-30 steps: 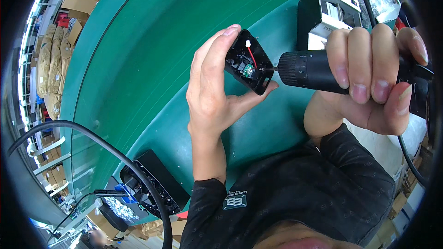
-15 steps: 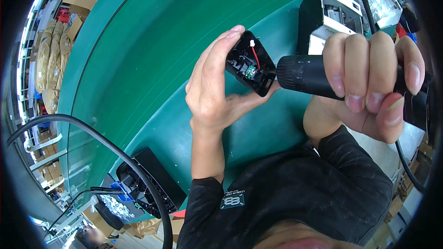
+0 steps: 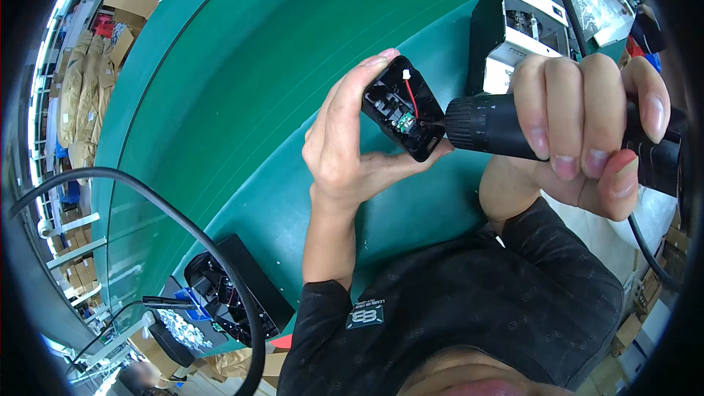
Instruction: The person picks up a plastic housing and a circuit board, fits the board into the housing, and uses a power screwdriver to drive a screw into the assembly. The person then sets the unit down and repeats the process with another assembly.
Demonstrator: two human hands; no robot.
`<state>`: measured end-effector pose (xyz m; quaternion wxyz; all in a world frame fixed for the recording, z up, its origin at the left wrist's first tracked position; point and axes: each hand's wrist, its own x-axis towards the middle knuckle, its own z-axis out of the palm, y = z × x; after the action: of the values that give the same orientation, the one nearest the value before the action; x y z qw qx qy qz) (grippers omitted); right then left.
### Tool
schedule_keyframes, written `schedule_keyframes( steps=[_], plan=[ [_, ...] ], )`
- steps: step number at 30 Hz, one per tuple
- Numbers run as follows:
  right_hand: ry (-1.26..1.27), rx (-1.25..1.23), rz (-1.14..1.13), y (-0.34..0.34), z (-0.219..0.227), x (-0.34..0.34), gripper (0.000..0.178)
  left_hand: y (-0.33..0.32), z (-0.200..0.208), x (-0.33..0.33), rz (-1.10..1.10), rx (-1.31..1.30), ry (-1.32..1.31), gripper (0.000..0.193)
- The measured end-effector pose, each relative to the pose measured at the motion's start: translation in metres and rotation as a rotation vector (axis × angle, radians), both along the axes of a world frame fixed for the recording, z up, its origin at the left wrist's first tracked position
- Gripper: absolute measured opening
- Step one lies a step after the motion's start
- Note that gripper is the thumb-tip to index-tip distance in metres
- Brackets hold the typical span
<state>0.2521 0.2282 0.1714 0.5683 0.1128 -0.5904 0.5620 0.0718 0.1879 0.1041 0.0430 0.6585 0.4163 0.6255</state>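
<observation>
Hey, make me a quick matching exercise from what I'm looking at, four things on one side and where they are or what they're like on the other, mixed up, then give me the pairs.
Things
1. Open black housing
2. Black cylindrical driver
3. Red wire
4. White and black box

Places or states
A. Ends in a white connector
B. Held in the right hand
C. Stands toward the picture's upper right
D. Held in the left hand

Pairs: 1-D, 2-B, 3-A, 4-C
</observation>
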Motion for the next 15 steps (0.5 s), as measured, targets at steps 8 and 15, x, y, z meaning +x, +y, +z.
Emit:
schedule_keyframes(
  steps=[8, 15],
  plan=[
    [0.254, -0.134, -0.023, -0.019, 0.0, 0.006, 0.036, -0.054, -0.013, -0.015, 0.133, -0.244, 0.158, 0.082],
    [0.281, -0.098, -0.02, -0.006, 0.002, 0.041, 0.028, -0.205, 0.002, -0.088, 0.926, -0.62, 0.359, 0.072]
  ],
)
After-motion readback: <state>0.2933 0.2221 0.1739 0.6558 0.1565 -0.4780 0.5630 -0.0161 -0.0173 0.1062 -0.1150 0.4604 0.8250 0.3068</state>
